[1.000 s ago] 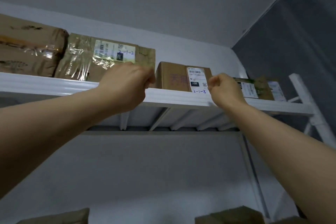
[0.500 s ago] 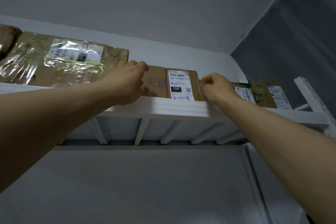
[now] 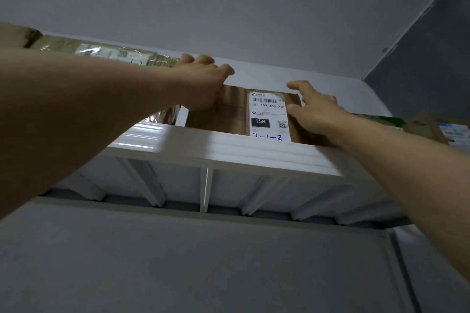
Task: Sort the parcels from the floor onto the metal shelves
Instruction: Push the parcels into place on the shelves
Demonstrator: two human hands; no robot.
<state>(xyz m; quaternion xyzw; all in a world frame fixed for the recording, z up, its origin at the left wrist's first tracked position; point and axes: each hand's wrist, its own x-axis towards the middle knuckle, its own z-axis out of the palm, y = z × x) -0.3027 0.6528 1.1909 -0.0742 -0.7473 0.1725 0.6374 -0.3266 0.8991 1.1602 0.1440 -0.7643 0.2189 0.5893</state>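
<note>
Sitting up on the top white metal shelf (image 3: 229, 150), the brown cardboard parcel (image 3: 226, 117) has a white label (image 3: 269, 115) with a barcode, a black 15H block and blue handwriting. Left hand (image 3: 203, 84) curls its fingers over the top-left corner, right hand (image 3: 315, 109) rests spread fingers on the right edge.

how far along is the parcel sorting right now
Done: a plastic-wrapped parcel and other parcels sit on the top shelf. In hand: the 15H box stands there, left hand gripping its top corner, right hand touching its right side. Left: letting go; the floor is out of view, so remaining parcels can't be counted.
</note>
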